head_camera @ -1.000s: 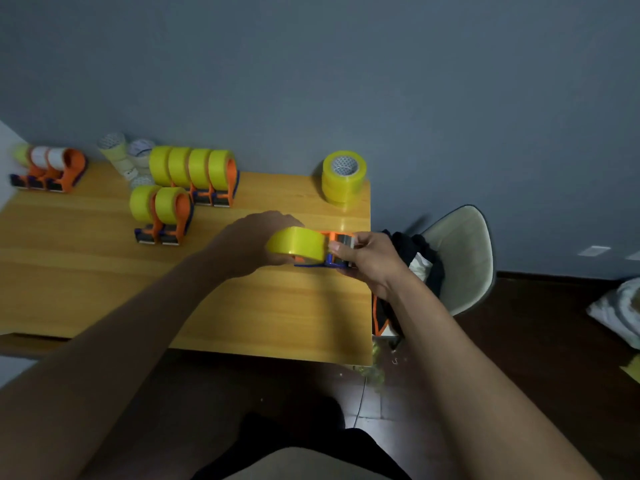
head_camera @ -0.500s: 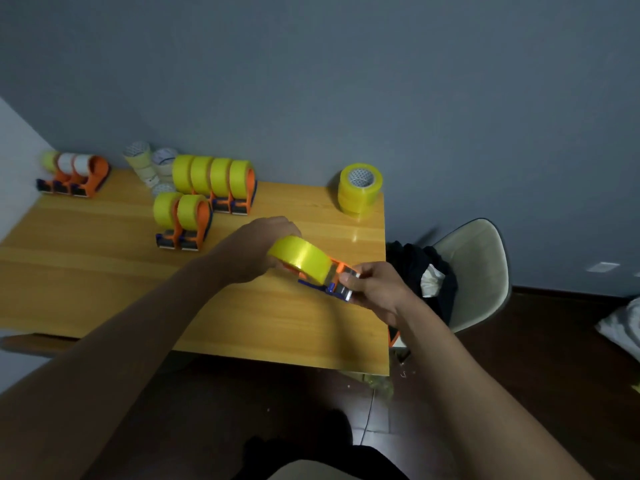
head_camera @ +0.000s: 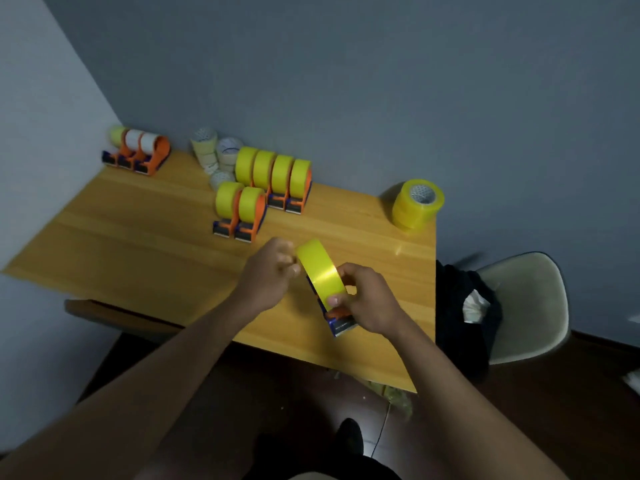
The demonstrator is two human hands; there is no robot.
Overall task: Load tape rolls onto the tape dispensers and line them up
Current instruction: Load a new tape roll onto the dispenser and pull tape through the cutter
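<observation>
Big wooden counter [head_camera: 138, 258] against a grey wall, pale chair [head_camera: 530, 306] off its right end. At the back sit six loaded dispensers [head_camera: 266, 188] in two rows, a stack of yellow rolls [head_camera: 417, 204] right of them. Over the front edge, the right hand [head_camera: 367, 299] has its grip round the dispenser [head_camera: 341, 322] carrying the yellow tape roll [head_camera: 320, 271], thumb on the tape. The left hand [head_camera: 273, 271] pinches that roll's far rim.

Head-worn camera looks steeply down at the nearby table [head_camera: 138, 244].
</observation>
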